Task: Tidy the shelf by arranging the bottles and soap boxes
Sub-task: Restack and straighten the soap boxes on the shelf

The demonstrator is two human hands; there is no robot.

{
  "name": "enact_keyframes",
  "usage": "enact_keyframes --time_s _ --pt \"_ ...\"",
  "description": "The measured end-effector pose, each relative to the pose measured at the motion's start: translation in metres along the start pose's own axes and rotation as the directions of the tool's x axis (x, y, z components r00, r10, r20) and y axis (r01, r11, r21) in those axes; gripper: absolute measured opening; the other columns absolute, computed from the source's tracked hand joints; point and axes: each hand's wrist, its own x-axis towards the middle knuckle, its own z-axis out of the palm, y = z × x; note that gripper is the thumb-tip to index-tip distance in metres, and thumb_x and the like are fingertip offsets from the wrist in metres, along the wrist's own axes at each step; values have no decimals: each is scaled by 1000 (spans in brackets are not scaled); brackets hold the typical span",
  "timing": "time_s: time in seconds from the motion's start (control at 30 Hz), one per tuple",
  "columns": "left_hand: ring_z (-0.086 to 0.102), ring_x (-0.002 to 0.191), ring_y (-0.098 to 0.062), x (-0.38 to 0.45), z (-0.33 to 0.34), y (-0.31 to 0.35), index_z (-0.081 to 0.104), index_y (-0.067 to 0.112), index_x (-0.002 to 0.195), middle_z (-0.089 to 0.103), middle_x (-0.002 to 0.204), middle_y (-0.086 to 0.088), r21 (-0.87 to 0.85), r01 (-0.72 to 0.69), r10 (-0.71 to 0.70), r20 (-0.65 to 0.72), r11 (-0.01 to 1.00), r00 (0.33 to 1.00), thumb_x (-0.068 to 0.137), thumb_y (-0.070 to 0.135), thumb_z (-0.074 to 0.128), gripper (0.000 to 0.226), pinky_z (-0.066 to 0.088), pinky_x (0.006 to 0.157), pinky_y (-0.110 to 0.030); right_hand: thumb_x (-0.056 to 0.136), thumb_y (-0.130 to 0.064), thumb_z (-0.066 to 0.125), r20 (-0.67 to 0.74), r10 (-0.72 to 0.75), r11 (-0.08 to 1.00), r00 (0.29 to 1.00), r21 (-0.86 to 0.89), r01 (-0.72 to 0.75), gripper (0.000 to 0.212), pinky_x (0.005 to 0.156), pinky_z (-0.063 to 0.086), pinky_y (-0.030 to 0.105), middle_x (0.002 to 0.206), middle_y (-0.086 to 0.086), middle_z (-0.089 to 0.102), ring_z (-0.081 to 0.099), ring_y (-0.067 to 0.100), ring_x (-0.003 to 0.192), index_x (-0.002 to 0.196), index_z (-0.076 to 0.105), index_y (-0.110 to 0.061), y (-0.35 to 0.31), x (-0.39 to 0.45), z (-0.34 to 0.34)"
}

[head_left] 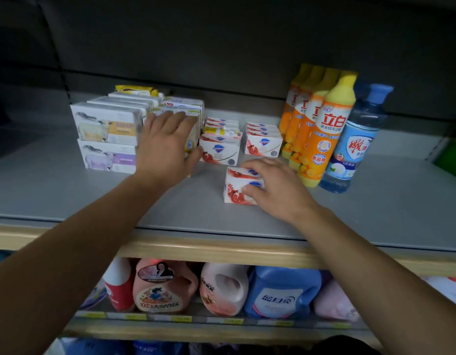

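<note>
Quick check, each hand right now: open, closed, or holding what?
Left hand: open, fingers flat against the stacked soap boxes.
Right hand: gripping the loose red-and-white soap box.

Pink detergent jugs and a blue jug stood on the lower shelf, below both hands. A green object sat far right of them.

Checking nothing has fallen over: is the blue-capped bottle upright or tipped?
Upright. The blue-capped bottle stands on its base on the shelf, cap uppermost, beside the front orange bottle.
</note>
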Motion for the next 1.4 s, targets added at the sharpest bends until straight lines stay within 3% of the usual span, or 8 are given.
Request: enact_keyframes --time_s 0.1,0.27,0.53,0.77,1.4 --pt "36 137 -35 -3 15 0 45 12 141 47 143 -12 13 23 -23 -47 1000 999 87 43 52 63 17 117 -53 89 -31 67 -54 83 996 995 -33 -84 49 98 41 35 136 1 58 50 21 123 136 52 -27 11 14 -2" --pt "39 134 -36 -3 22 -2 50 12 137 51 139 -12 -39 13 -18 -135 999 991 87 43 53 59 20 115 -55 91 -23 66 -162 158 979 974 -106 -176 50 99 44 38 137 7 56 50 26 124 138 52 -20 32 56 -6" --pt "41 134 -35 -1 24 -5 53 12 136 53 138 -11 -99 0 -18 -173 995 985 86 42 52 58 20 116 -55 94 -18 63 -162 275 945 948 -136 -298 51 99 47 40 140 10 54 52 29 125 143 49 -19 63 108 28" --pt "44 131 -36 1 25 -7 56 11 133 55 135 -11 -131 -10 -18 -209 991 978 86 40 53 56 20 116 -53 99 -12 52 -184 276 924 943 -217 -313 50 116 31 42 153 8 39 36 30 140 148 43 -18 75 117 59" --pt "43 131 -34 0 25 -7 55 12 134 54 135 -11 -121 -15 -9 -202 993 979 86 38 55 55 23 113 -54 98 -20 55 -190 288 895 939 -294 -334 52 110 38 47 149 9 46 42 34 134 148 41 -19 76 121 64"
